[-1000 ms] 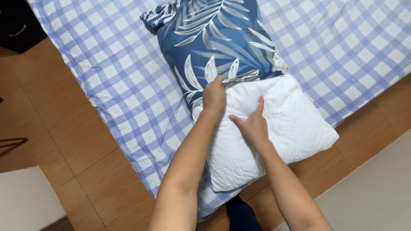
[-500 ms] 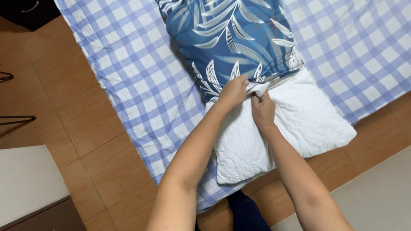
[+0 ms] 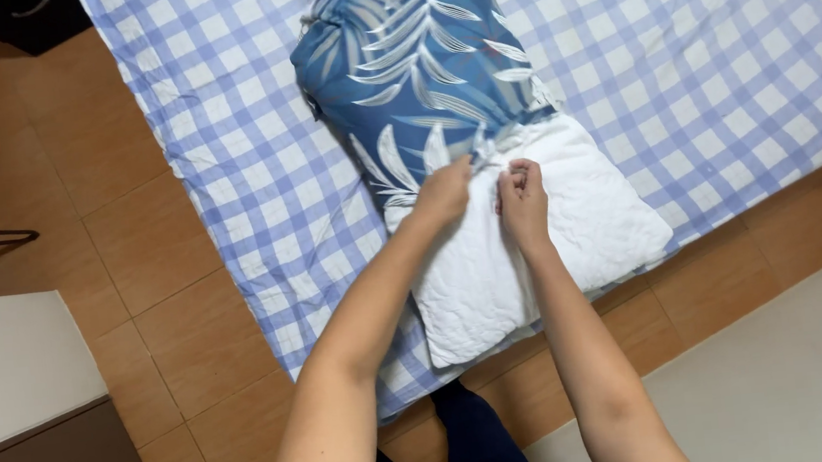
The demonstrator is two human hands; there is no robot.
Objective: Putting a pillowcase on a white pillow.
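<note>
— Where is the pillow (image 3: 543,248)?
— On the bed (image 3: 715,51), half inside the blue cover (image 3: 426,69).
— And the hands?
— Left hand (image 3: 445,195) and right hand (image 3: 523,202) pinch the cover's edge tight, to grip it.

My fingers (image 3: 517,183) pinch the smooth blue leaf-print cloth pillowcase (image 3: 426,69) over the white quilted, puckered pillow (image 3: 572,236); the checked blue-and-white bedsheet (image 3: 715,51) looks matt woven cotton.

no packages, no labels, no signs, no screens
</note>
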